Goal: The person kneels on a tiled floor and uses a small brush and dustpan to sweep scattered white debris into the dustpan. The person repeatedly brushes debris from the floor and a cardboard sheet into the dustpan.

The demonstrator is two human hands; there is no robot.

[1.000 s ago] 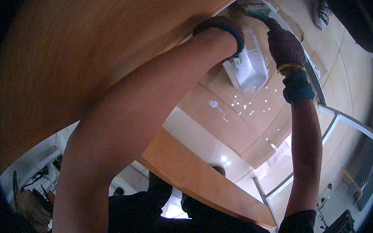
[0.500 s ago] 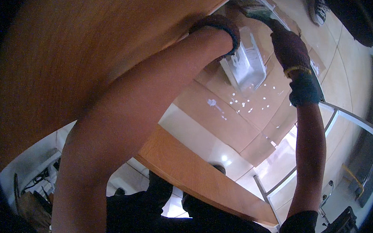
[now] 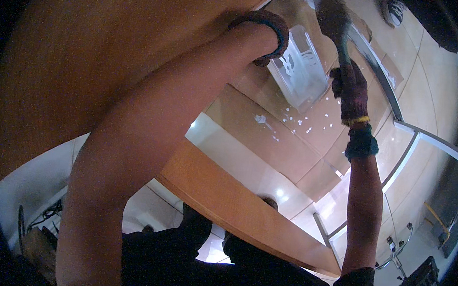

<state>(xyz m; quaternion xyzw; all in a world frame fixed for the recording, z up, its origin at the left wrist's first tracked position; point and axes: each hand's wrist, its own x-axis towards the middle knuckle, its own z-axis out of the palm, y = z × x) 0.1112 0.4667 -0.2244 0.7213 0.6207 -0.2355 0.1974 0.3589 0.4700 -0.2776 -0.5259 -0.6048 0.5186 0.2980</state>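
My left hand [image 3: 265,27], in a dark knit glove, grips the edge of a big brown wooden panel [image 3: 102,67] that fills the upper left. My right hand [image 3: 352,90], also gloved, is shut around the handle of a dark tool [image 3: 335,23] that points up toward the panel's far edge; its head is blurred and I cannot tell its kind. Between the two hands, lower down, a clear plastic container [image 3: 300,69] stands on the tiled floor.
A second wooden board [image 3: 236,203] runs slantwise below my arms. White specks [image 3: 303,121] dot the glossy beige tiles. A metal frame [image 3: 418,139] lies at the right, a shoe [image 3: 393,9] shows at the top, and a dark bag [image 3: 414,285] sits bottom right.
My right hand has drawn down and away from the panel's edge, so the tool's handle now shows above it. My left hand keeps its grip on the panel.
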